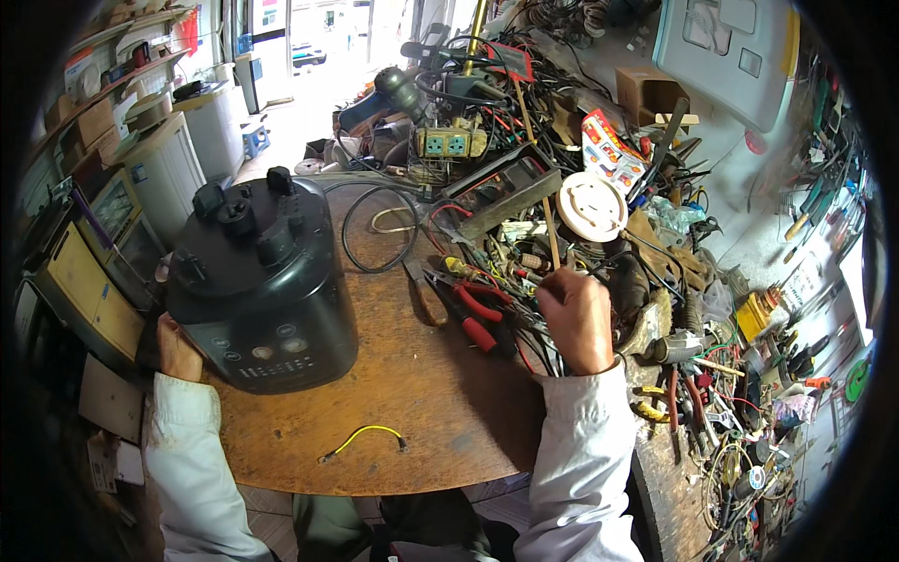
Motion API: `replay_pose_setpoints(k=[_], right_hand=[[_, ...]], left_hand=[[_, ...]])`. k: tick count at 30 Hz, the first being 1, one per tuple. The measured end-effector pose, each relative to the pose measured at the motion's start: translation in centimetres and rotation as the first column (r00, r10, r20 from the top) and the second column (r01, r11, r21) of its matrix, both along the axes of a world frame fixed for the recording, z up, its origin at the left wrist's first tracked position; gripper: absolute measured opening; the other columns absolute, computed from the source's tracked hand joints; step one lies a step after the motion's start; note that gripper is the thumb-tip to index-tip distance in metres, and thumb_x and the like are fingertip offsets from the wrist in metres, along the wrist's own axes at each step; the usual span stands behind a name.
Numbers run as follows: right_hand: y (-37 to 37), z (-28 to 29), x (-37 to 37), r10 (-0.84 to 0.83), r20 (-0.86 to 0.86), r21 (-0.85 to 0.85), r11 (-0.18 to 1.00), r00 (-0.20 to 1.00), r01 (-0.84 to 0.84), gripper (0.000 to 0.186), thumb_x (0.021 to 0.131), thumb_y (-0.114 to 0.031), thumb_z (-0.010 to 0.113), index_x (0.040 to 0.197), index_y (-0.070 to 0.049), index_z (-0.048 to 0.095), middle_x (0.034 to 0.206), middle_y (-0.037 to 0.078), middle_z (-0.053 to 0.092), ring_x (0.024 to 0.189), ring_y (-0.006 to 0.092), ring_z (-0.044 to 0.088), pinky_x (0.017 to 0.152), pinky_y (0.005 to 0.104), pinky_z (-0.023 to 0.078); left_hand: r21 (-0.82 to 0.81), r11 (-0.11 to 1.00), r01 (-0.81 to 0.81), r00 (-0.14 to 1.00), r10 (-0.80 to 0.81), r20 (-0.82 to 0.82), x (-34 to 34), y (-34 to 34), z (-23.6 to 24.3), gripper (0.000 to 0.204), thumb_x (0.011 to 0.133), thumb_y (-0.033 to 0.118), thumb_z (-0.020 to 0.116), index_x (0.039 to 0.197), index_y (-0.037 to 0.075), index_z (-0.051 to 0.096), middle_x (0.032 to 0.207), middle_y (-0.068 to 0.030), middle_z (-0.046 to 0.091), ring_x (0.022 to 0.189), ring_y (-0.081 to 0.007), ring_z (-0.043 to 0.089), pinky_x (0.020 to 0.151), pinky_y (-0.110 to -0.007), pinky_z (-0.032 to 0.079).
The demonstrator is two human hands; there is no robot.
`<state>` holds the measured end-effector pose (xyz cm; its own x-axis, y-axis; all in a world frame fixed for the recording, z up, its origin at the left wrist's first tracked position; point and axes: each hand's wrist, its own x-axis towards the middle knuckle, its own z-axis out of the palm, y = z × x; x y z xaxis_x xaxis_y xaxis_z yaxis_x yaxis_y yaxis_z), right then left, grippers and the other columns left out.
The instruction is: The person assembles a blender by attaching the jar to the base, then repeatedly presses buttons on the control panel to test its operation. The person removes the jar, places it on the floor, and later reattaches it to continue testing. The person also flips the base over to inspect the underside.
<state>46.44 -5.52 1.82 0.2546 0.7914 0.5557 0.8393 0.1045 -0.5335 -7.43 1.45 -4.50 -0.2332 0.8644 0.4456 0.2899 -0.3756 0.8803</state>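
Left hand point(176, 348) is clamped on the black appliance point(257, 281); right hand point(576, 314) is closed around a thin stick point(534, 155). Appliance is best kept steadied.

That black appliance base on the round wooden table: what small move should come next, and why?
Probably the right hand lifts a tool out of the cluttered pile, perhaps the red-handled pliers beside it, since the left hand already steadies the black appliance base.

Repair workshop: cluttered tools point(473, 314), tangled wires point(524, 112), appliances.
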Motion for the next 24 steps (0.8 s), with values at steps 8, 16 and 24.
replay_pose_setpoints(k=[8,16,24], right_hand=[[-2.0,-0.4,-0.6,0.006,0.394,-0.273,0.955,0.919,0.111,0.019,0.080,-0.020,0.083,0.087,-0.006,0.072,0.088,0.017,0.073,0.082,0.0391,0.074,0.071,0.0514,0.059],[-0.6,-2.5,-1.7,0.044,0.398,-0.320,0.943,0.916,0.094,0.015,0.083,-0.020,0.079,0.087,-0.006,0.073,0.089,0.017,0.074,0.085,0.0407,0.073,0.076,0.0530,0.058],[0.1,-0.7,0.1,-0.288,-0.009,0.411,0.872,0.958,0.266,0.006,0.090,-0.004,0.073,0.096,-0.003,0.072,0.088,0.018,0.070,0.073,0.0367,0.071,0.068,0.0454,0.058]], left_hand=[[0.053,0.997,-0.055,0.994,0.060,-0.097,0.5,-0.1,0.3,0.034,0.103,0.023,0.071,0.119,-0.007,0.075,0.116,-0.0085,0.078,0.103,-0.0168,0.070,0.087,-0.031,0.056],[0.076,0.990,-0.120,0.982,0.130,-0.136,0.3,-0.2,0.3,0.037,0.102,0.024,0.071,0.123,-0.007,0.074,0.119,-0.0103,0.078,0.106,-0.0177,0.070,0.090,-0.032,0.055],[0.114,0.978,-0.173,0.966,0.191,-0.173,0.3,0.1,0.0,0.040,0.102,0.024,0.072,0.126,-0.008,0.073,0.122,-0.0121,0.077,0.108,-0.0187,0.070,0.094,-0.033,0.055]])
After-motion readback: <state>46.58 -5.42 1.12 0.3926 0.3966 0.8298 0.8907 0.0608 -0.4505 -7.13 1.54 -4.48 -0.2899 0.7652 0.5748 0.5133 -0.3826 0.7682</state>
